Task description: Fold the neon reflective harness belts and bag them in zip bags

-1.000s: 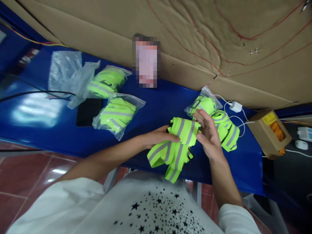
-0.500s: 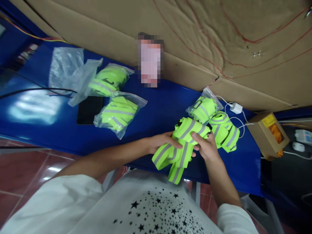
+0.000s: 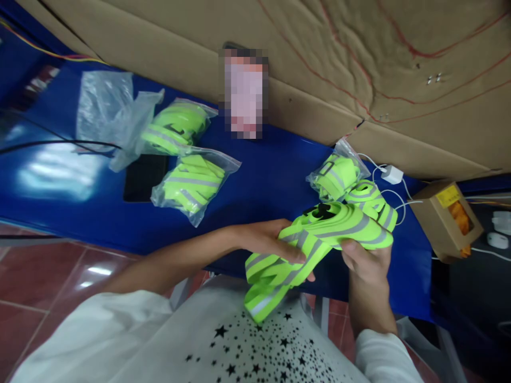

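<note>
A neon-yellow reflective strap (image 3: 343,223) with grey stripes is bunched between my hands above the front edge of the blue table. My left hand (image 3: 279,244) grips its lower folds, thumb on top, and loops hang down toward my shirt. Around the right end of the bundle my right hand (image 3: 365,258) is closed, its fingers partly hidden beneath. Black parts show inside the rolled upper part. Just behind the bundle lie a bagged yellow strap (image 3: 334,175) and a loose folded strap (image 3: 367,192).
Two bagged straps (image 3: 194,181) lie left of centre, beside clear plastic bags (image 3: 104,106) and a dark flat object (image 3: 143,178). A pixelated upright item (image 3: 245,96) leans on the cardboard. At right are a white adapter (image 3: 392,174), cables and a cardboard box (image 3: 435,223).
My right hand has moved right and turned, drawing the bundle's upper part out longer. The hanging loops have swung left and a little lower. The view has shifted slightly.
</note>
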`<action>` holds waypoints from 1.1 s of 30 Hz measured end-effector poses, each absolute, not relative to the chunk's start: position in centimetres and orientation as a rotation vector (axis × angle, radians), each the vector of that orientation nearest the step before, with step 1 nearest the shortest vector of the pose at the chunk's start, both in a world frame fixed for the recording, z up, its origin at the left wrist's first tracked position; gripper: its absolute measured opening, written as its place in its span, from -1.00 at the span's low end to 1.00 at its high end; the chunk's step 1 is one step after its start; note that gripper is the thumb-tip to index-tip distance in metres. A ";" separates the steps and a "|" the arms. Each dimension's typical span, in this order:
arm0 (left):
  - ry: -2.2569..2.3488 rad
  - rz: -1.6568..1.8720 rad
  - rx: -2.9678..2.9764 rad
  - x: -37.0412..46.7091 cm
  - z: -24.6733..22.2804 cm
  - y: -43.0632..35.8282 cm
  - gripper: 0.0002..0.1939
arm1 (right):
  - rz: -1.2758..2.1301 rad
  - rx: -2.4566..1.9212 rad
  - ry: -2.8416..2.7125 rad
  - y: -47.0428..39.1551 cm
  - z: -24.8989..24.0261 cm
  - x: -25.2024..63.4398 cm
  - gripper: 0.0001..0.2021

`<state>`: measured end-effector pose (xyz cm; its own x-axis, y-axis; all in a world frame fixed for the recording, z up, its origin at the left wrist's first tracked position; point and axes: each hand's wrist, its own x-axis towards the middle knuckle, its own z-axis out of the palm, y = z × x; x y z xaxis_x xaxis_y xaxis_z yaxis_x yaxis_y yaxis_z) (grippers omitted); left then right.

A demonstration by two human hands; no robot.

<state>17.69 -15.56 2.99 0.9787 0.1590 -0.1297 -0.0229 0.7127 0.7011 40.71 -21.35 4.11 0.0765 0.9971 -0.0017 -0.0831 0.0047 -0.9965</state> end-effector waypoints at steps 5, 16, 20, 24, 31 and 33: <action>0.265 0.179 0.817 17.9 2.4 -15.5 -0.52 | 1.120 -1.130 -1.026 -20.2 5.0 39.6 -0.62; 0.534 0.265 0.937 18.9 0.2 -15.6 -0.74 | 0.770 -1.244 -1.245 -18.9 3.0 41.4 -0.58; 0.482 0.343 0.922 18.7 0.0 -15.4 -0.75 | 0.687 -1.114 -1.718 -18.7 3.5 41.3 -0.52; 0.492 0.390 0.944 18.5 -0.6 -15.3 -0.73 | 0.614 -0.990 -2.009 -18.1 3.4 41.1 -0.50; 0.483 0.320 0.918 18.2 -0.2 -15.3 -0.39 | 0.521 -1.060 -2.232 -17.9 3.0 41.6 -0.48; 0.544 0.361 0.926 18.4 -0.1 -15.4 -0.33 | 0.556 -1.048 -2.256 -18.0 3.0 41.4 -0.43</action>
<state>18.35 -15.41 -0.12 0.8087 0.5149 -0.2845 -0.0628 0.5563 0.8286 41.38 -17.99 2.96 -0.5205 0.7875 0.3301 0.5439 0.6038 -0.5827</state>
